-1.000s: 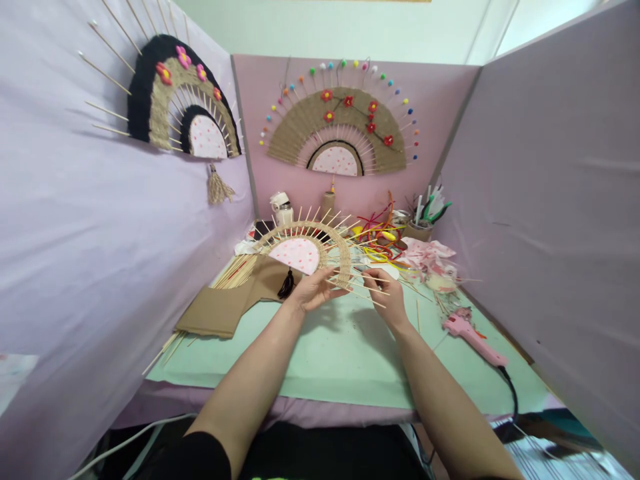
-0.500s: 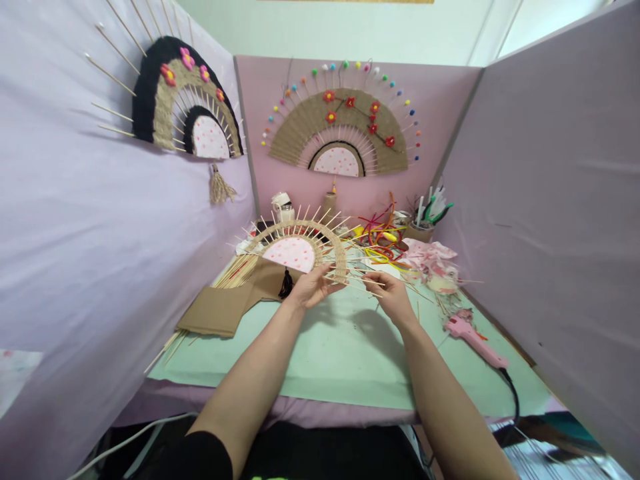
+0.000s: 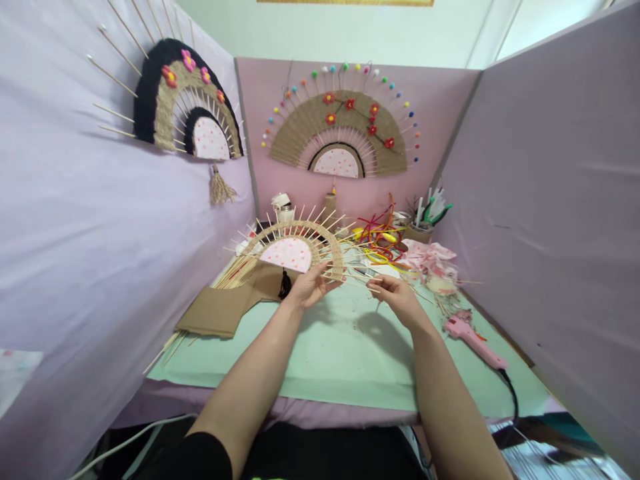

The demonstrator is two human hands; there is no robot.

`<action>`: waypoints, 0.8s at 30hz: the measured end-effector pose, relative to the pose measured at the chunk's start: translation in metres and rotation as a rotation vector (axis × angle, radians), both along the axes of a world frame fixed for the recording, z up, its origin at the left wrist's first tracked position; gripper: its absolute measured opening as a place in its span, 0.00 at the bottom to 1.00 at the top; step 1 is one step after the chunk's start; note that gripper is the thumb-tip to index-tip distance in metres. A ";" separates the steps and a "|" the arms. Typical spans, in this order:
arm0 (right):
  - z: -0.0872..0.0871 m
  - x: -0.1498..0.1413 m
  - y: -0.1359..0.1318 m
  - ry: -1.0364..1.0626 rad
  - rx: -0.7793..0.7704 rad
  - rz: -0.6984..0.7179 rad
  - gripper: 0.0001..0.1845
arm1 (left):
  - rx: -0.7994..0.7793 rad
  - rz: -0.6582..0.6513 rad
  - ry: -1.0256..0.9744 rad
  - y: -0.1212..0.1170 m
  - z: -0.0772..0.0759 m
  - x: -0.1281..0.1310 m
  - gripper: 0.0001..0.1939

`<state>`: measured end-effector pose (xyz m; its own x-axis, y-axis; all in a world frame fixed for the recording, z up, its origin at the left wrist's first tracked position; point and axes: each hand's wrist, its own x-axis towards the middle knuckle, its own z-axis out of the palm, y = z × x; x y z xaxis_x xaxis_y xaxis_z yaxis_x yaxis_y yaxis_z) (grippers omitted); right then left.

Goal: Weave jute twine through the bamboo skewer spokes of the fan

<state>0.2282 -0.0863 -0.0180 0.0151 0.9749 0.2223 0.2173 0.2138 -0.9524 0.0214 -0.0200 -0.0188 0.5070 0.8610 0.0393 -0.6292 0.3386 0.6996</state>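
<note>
My left hand [image 3: 313, 288] grips the lower right end of a half-round fan of thin wooden sticks, with a woven twine band [image 3: 336, 248] across them. At the fan's centre is a pink spotted half-disc [image 3: 287, 255], and a black tassel [image 3: 285, 283] hangs below it. To the right, my right hand [image 3: 395, 297] is closed in a pinch by the outer tips of the lowest sticks. Something small and pale shows under its fingers; I cannot make out what it holds.
A pink glue gun [image 3: 475, 341] lies at right on the green tabletop [image 3: 325, 367]. Brown cardboard [image 3: 215, 310] and loose sticks lie left. Behind are coloured pipe cleaners [image 3: 380, 257], pink cloth [image 3: 430, 257] and a tool pot [image 3: 419, 232]. Finished fans [image 3: 295, 133] hang on the partitions.
My right hand has moved slightly right, away from the woven band. The fan has shifted a little left and tilted slightly, still in my left hand.
</note>
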 end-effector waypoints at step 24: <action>-0.009 0.012 0.005 0.160 0.044 -0.039 0.14 | 0.031 -0.120 0.013 -0.009 0.002 -0.002 0.13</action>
